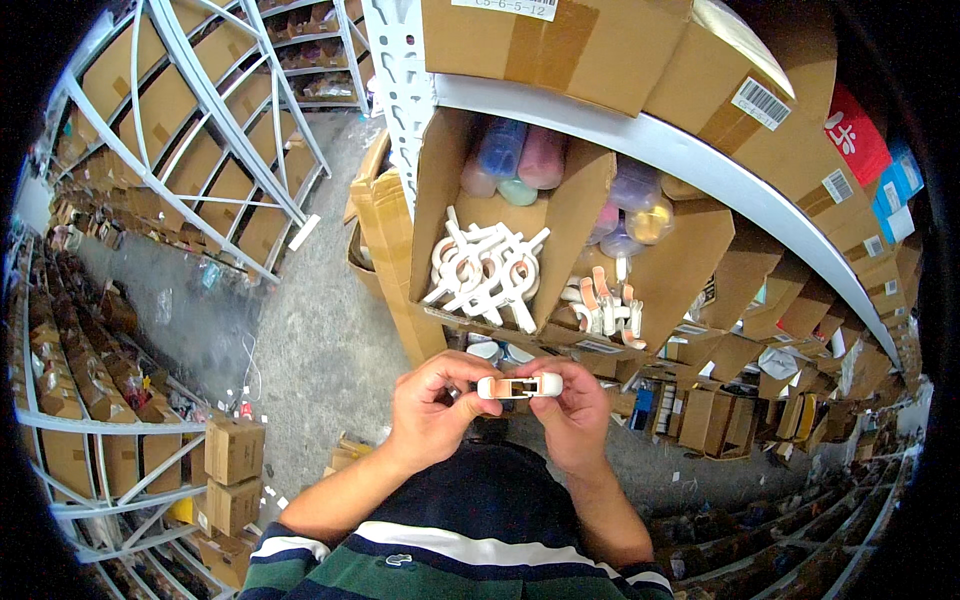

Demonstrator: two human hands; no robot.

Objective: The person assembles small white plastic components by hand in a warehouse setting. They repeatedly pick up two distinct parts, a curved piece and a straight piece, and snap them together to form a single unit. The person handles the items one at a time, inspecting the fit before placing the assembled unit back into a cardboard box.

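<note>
In front of my body, a white plastic clip with an orange inner lining [548, 385] is held level between my two hands. Fingers and thumb of my left hand [435, 405] pinch its left end. Its right end is gripped the same way by my right hand [577, 410]. Just beyond my hands, an open cardboard box [432, 190] holds a pile of white clips with round jaws [488, 272]. Similar white and orange clips [608, 303] lie in the box to its right.
Rolled bundles in coloured plastic [520, 155] fill the backs of both boxes. A white metal shelf beam [600, 125] crosses above them, carrying more cartons [560, 50]. Racks with boxes [190, 110] stand at left, beyond a grey floor aisle [310, 290]. Stacked cartons [235, 450] stand at lower left.
</note>
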